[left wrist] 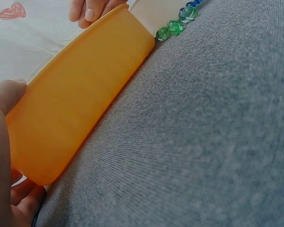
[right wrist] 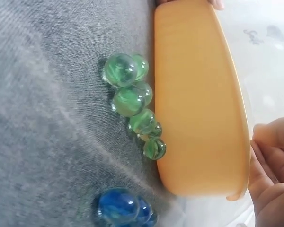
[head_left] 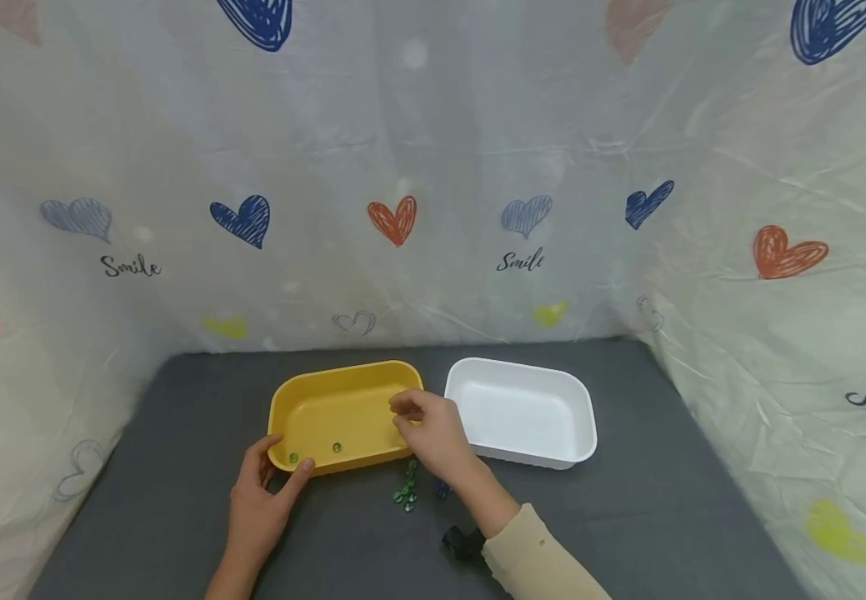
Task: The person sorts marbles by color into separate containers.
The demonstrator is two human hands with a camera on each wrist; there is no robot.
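My left hand (head_left: 258, 504) grips the front left corner of a yellow plastic tray (head_left: 312, 385), thumb at the front rim and fingers at the left end. Inside this tray lie two green glass marbles, one marble (head_left: 293, 457) in the left corner and another marble (head_left: 337, 447) near the front wall. Over the tray's right end hovers my right hand (head_left: 436, 433), fingers loosely bent, a gap between thumb and index finger; no held thing shows. Several green marbles (right wrist: 128, 100) lie on the grey cloth in front of the tray, with blue marbles (right wrist: 117, 206) to their right.
A white plastic tray (head_left: 518, 450) stands just right of the yellow one. On the cloth near my right sleeve lies a black object (head_left: 459, 543), partly hidden by the arm. A white curtain (head_left: 448, 292) with printed hearts hangs behind and beside the table.
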